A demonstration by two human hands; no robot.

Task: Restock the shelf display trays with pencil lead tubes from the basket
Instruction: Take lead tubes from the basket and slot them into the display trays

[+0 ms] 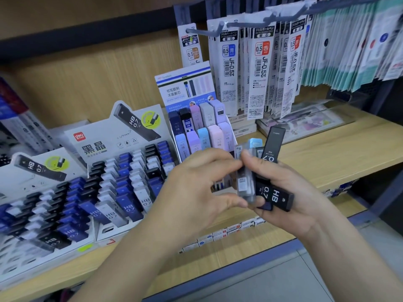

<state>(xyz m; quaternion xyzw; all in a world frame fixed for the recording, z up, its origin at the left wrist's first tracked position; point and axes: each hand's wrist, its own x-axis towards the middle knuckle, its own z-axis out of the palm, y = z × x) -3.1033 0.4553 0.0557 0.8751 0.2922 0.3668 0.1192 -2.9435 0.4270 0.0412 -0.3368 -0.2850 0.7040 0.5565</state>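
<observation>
The right hand (290, 205) grips a bunch of black tubes (275, 196) above the front edge of the shelf (331, 153). The left hand (196, 192) pinches a grey tube (246, 185) just beside them.

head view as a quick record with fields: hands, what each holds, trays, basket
left hand: pinches clear grey tube by its ends
right hand: grips black HB 0.7 tubes, a light blue tube behind them
HB 0.7 trays: on shelf, left of the hands, rows of black, blue and white tubes
pastel 0.5 HB tray: behind the hands
basket: not in view
</observation>
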